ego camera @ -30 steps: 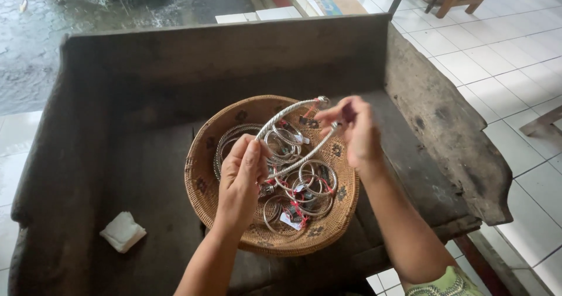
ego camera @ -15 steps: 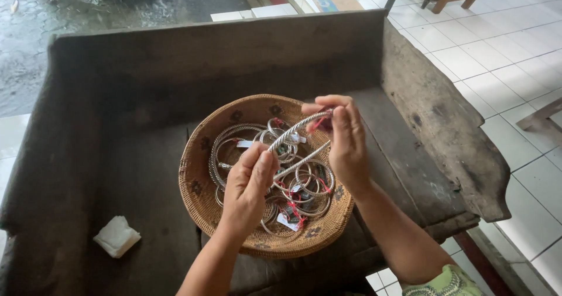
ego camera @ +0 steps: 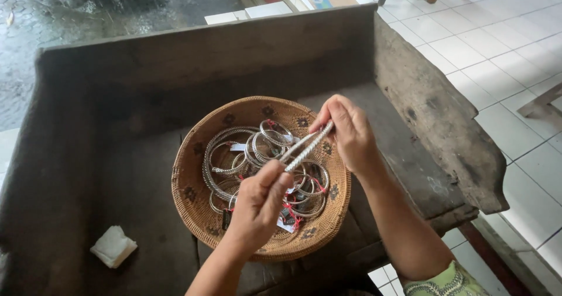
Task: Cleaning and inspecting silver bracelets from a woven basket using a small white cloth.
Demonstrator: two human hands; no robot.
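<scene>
Folded white tissue square (ego camera: 113, 246) is lying at far left on the dark weathered wooden table (ego camera: 410, 91), well apart from the work. Round woven rattan basket (ego camera: 193, 173) is sitting mid-table, holding a loose pile of thin silver metal bangles (ego camera: 234, 155), some with red thread tags. Left hand (ego camera: 257, 205) is hovering over the basket, grip clamped on the lower end of a twisted silver metal bangle (ego camera: 307, 146). Right hand (ego camera: 348, 132) is pinching its upper end, fingers together. Bangle is being held tilted just above the pile, looking rope-textured and shiny. Judgement: keeping both pinches firm and lifting clear should be avoiding snagging tags.
</scene>
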